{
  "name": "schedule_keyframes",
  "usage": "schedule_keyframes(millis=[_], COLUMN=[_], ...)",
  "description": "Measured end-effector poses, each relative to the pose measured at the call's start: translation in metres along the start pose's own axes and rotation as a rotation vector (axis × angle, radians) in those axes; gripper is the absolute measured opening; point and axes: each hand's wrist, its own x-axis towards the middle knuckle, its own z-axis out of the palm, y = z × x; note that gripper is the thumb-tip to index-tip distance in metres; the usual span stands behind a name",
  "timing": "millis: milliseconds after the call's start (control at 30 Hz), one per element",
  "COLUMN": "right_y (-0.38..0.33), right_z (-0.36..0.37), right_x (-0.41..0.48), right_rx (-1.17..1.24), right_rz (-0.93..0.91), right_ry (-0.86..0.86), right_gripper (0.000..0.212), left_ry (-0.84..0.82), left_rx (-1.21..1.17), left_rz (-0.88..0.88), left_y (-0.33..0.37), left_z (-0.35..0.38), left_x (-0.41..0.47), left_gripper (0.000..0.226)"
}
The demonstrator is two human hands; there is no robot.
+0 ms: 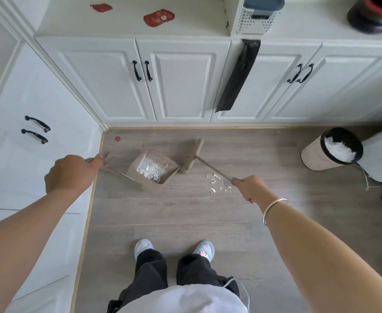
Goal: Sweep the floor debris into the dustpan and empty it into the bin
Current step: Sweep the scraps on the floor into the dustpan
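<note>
Your left hand (71, 173) is clenched on the thin handle of the boxy tan dustpan (152, 170), which sits on the grey wood-grain floor (185, 218) holding white scraps. Your right hand (252, 188) grasps the broom (193, 158) by its metal shaft, head beside the pan's open edge; loose scraps (218, 182) lie under the shaft, and the round bin (333, 150) stands well apart to the right.

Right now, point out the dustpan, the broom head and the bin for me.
dustpan (149, 177): head view, on its near front wall.
broom head (193, 155): head view, on the middle of the tan block.
bin (314, 158): head view, on its pale outer wall below the black liner rim.
</note>
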Motion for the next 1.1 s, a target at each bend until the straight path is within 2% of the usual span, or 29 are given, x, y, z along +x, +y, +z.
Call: schedule_keyframes(millis=[133,300,400,533,667,800,933,1100], right_y=[-0.008,-0.016,-0.001,0.048,0.098,0.133,0.142,0.139], right_z=[0.005,-0.005,-0.013,-0.012,0.001,0.022,0.026,0.015], right_x=[0.011,0.016,0.016,0.017,0.002,-0.026,-0.056,-0.088], right_rx=[-0.041,-0.094,-0.046,0.102,0.263,0.34,0.355,0.494], right_rz=[0.008,0.083,0.145,0.241,0.363,0.482,0.489,0.5], right_ry=[-0.048,-0.091,-0.067,-0.062,-0.03,-0.007,0.061,0.181], right_gripper=[0.05,0.036,0.038,0.03,0.026,0.029,0.039,0.047], left_ry=[0.037,0.027,0.008,-0.024,-0.057,-0.067,-0.117,-0.163], left_rx=[0.001,0.02,0.025,0.046,0.105,0.14,0.167,0.181], left_rz=[-0.035,-0.006,0.03,0.107,0.238,0.388,0.519,0.694], left_y=[0.01,0.03,0.044,0.065,0.085,0.097,0.097,0.096], left_z=[-0.001,0.001,0.006,0.012,0.022,0.026,0.028,0.028], left_x=[-0.002,-0.006,-0.008,-0.007,0.0,0.007,0.011,0.009], left_gripper=[0.067,0.067,0.067,0.065,0.067,0.059,0.056,0.059])
